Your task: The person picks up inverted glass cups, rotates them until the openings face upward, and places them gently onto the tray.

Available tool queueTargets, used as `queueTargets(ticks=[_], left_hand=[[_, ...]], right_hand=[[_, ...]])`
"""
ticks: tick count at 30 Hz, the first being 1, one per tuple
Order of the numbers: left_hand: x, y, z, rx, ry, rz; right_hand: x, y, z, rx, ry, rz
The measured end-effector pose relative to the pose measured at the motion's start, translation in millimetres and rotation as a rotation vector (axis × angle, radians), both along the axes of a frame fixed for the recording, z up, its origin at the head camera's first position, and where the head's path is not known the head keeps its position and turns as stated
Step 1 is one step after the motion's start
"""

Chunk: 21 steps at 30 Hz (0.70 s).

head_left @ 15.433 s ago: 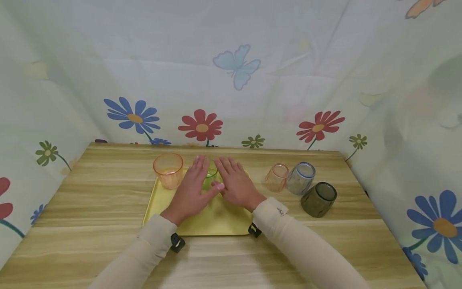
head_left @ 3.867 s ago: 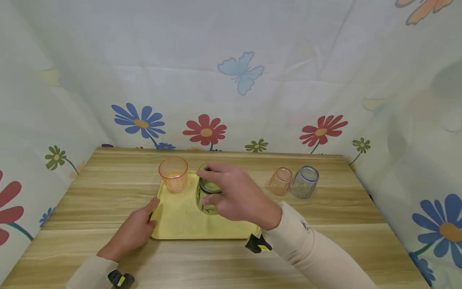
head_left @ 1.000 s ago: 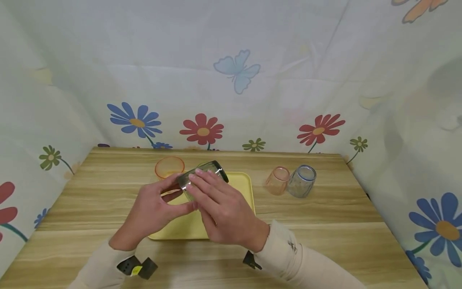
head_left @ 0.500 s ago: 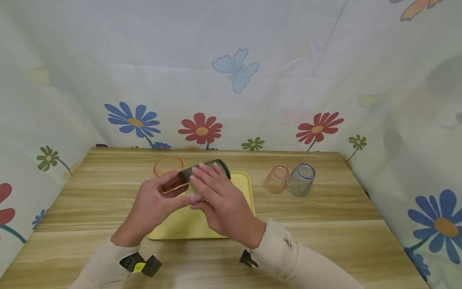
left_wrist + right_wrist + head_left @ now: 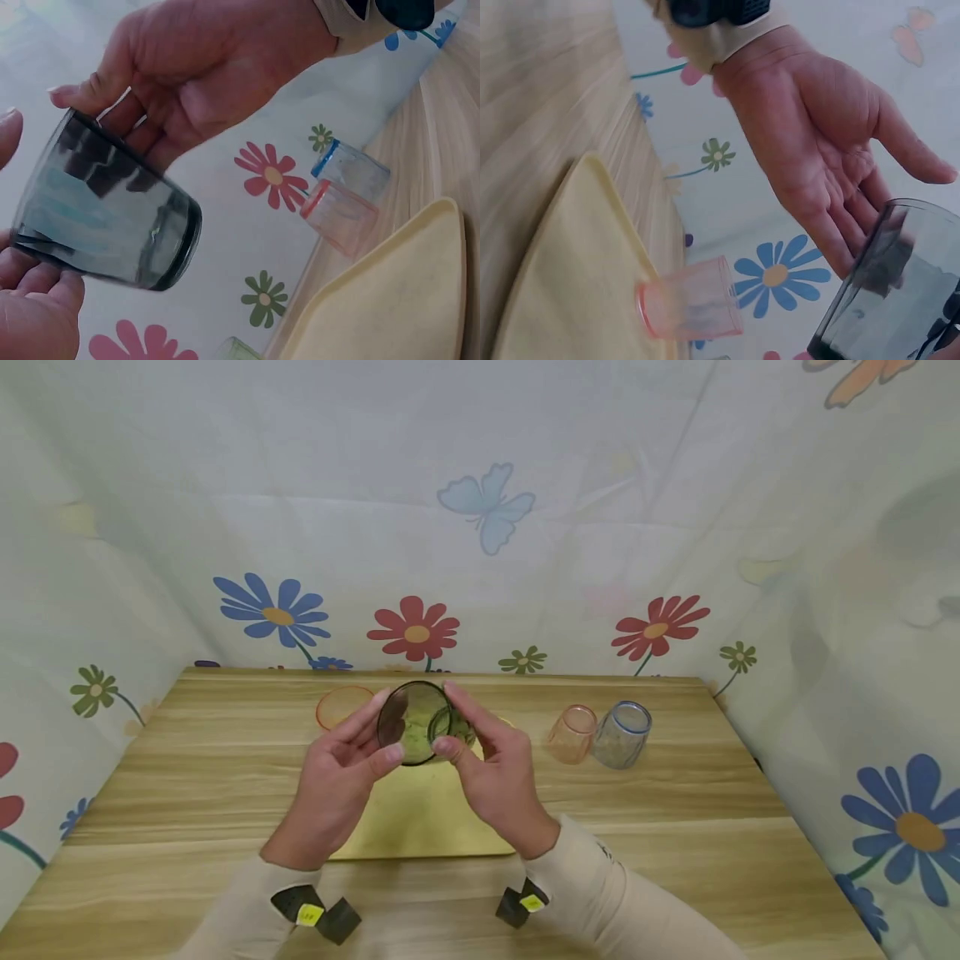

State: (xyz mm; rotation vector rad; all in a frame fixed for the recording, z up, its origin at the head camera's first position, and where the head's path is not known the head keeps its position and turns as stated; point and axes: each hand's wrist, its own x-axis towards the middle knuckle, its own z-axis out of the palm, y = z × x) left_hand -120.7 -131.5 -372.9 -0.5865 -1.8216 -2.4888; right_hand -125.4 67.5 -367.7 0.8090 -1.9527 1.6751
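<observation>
Both hands hold a dark grey glass tumbler (image 5: 412, 727) above the yellow tray (image 5: 420, 831). It is tilted so that its mouth faces the head camera and its base points away to the right. My left hand (image 5: 326, 789) grips the left side, thumb at the rim and fingers on the outer wall. On the opposite side, my right hand (image 5: 498, 768) has its thumb and forefinger at the rim. In the right wrist view its fingers lie along the glass wall. A pale green glass (image 5: 240, 351) shows partly at the bottom of the left wrist view.
An orange glass (image 5: 694, 304) stands at the tray's back left corner, partly behind my left hand in the head view. To the right of the tray, a small pink glass (image 5: 572, 735) and a blue-rimmed clear glass (image 5: 622, 739) stand upside down on the wooden table (image 5: 660, 852).
The dark tumbler, taken earlier from the table's right, has turned from lying sideways to facing its mouth toward me. My right hand has shifted from over it to its right side.
</observation>
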Motion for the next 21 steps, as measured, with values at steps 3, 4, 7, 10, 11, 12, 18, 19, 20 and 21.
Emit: queueTargets(ticks=[3,4,7,10,11,12,18,19,20,21], left_hand=[[-2.2,6,2.0,-0.016,0.027,-0.017],[-3.2,9,3.0,-0.03,0.035,-0.02],[-5.2,17,7.0,-0.07,0.037,-0.002],[-6.9,25,10.3,-0.088,0.023,0.024],[-7.5,27,11.2,-0.089,0.02,0.03],[-8.3,30,12.0,-0.087,0.014,0.033],[-13.2,41,17.1,-0.109,0.012,0.057],[-14.1,42,18.1,-0.119,0.015,0.062],[-15.1,43,19.2,-0.121,0.019,0.063],[-16.0,45,20.2,-0.126,0.022,0.066]], right_hand=[[-0.2,2,3.1,-0.137,-0.152,0.035],[-0.1,3,4.9,-0.162,-0.198,0.032],[0.4,7,10.1,-0.2,-0.306,0.003],[1.3,10,14.2,-0.215,-0.355,-0.022],[1.5,11,15.2,-0.217,-0.354,-0.029],[1.7,12,16.1,-0.22,-0.352,-0.035],[1.3,17,21.7,-0.25,-0.349,-0.043],[1.0,18,22.7,-0.257,-0.351,-0.041],[0.7,18,23.4,-0.263,-0.353,-0.037],[0.4,19,24.2,-0.266,-0.356,-0.037]])
